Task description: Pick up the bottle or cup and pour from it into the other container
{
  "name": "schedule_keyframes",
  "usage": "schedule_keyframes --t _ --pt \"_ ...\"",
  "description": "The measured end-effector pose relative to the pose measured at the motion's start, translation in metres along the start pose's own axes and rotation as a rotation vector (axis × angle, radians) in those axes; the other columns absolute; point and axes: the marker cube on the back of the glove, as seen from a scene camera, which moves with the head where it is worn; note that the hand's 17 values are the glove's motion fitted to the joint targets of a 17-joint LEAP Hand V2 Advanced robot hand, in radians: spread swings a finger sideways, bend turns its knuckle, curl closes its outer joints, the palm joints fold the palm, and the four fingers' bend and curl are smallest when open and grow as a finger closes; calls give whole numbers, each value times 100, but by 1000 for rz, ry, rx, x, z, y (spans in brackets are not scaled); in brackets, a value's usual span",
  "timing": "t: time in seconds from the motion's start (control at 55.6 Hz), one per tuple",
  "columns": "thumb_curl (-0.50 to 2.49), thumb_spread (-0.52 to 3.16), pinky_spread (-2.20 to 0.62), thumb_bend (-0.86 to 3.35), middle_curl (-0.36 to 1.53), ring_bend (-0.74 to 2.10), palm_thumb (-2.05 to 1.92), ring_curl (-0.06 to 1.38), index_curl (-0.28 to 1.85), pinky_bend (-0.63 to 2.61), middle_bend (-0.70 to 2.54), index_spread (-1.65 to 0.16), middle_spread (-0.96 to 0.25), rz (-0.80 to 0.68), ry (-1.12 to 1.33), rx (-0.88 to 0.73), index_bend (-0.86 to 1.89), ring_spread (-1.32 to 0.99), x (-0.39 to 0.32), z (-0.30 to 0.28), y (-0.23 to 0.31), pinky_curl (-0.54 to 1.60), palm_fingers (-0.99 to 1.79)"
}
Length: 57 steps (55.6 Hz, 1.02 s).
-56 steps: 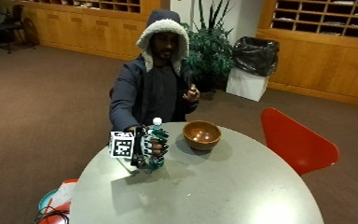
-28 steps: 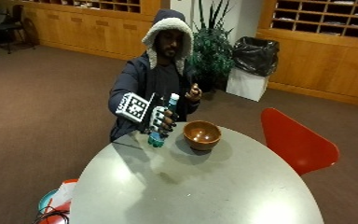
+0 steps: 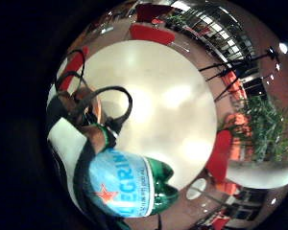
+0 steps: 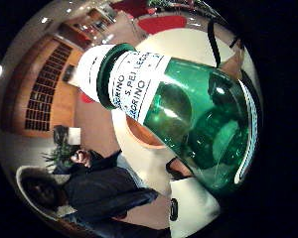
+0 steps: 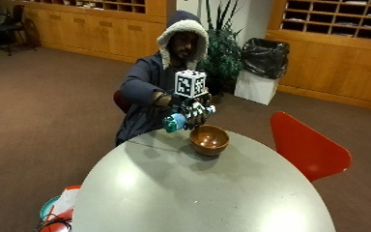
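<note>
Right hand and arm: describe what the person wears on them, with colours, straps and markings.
The right hand wears a black glove. In the palm views, black straps and loops run over the fingers, beside white plastic. The sleeve is dark blue-grey, part of a hooded jacket whose hood has a pale fleecy trim.

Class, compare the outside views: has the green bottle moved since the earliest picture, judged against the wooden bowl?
Yes. The green bottle, gripped by the gloved right hand, has left the table, risen and tipped sideways, its capped end now above the wooden bowl.
</note>
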Motion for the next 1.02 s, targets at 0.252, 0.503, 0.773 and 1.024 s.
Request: schedule_keyframes --t 0.252,0.503,0.773,1.024 --pt "66 37 -2 -4 48 63 93 44 42 37 38 -26 -18 -86 434 -179 16 -17 -48 24 -17 37 124" --pt "66 37 -2 -4 48 63 92 43 42 36 39 -25 -17 -180 620 -276 16 -17 -85 44 -21 37 124" --pt "66 37 -2 -4 48 63 92 43 42 36 39 -25 -17 -147 671 -275 16 -17 -92 44 -20 37 124" --pt "66 37 -2 -4 48 63 91 43 42 36 39 -25 -17 -356 472 -334 16 -17 -94 32 0 37 124"
